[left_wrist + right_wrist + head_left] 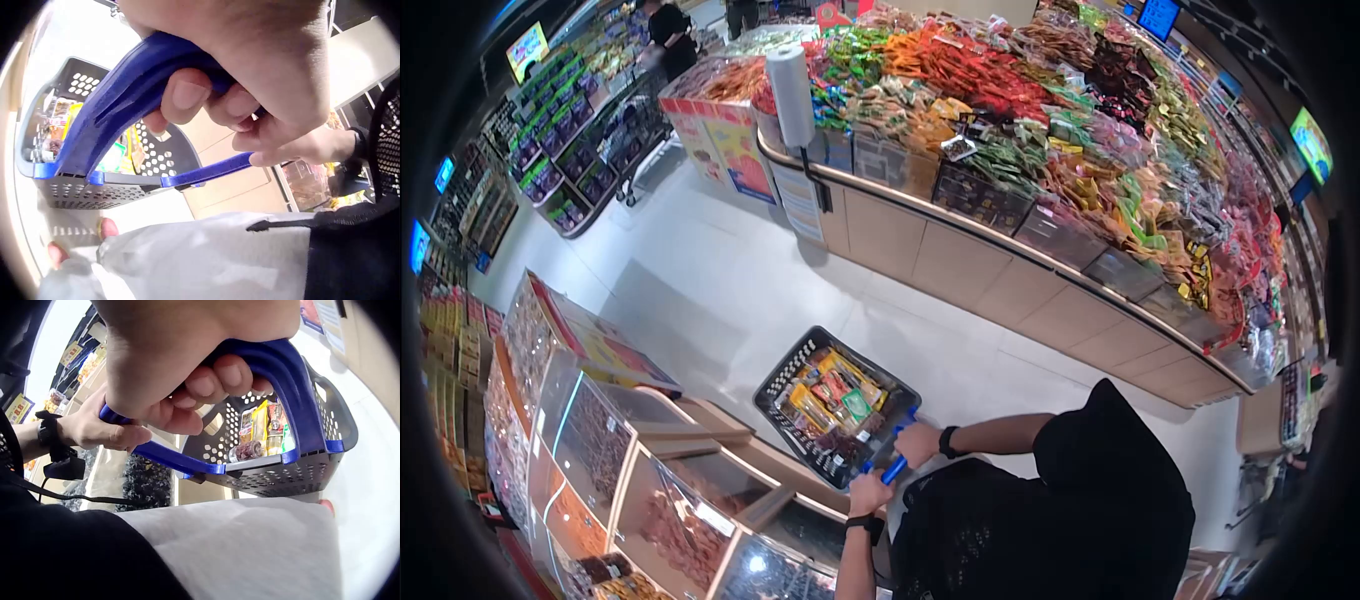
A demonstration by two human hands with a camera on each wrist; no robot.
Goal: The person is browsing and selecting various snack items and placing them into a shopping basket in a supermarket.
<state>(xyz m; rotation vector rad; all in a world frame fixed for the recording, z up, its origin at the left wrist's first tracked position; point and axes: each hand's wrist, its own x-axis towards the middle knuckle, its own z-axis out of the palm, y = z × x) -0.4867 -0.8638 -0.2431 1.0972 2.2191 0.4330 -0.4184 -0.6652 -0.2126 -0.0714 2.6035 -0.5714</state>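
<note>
You have the basket (269, 479) right in front of you, its blue handle (297, 387) rising from the end nearest you. Your left hand (869, 495) wraps its fingers fully round one part of that handle; your right hand (917, 443) is curled just as firmly round another. Your palms hide the stretches they grip, and the basket's underside is out of sight. Inside the basket, overlapping packets (810, 408) cover most of the bottom, among them a green packet (856, 403); you can't read their labels.

Close along the basket's left side runs the edge of the wooden bins (772, 503), which the head view cuts off at the bottom. To the basket's right and beyond its far end you have open pale floor (720, 260). Across that strip on the right stands the long sweets counter (965, 255), with a white roll (790, 95) at its corner; the goods heaped there blur together. The basket's long axis runs from the handle end straight away from you, slanting up-left in the head view.
</note>
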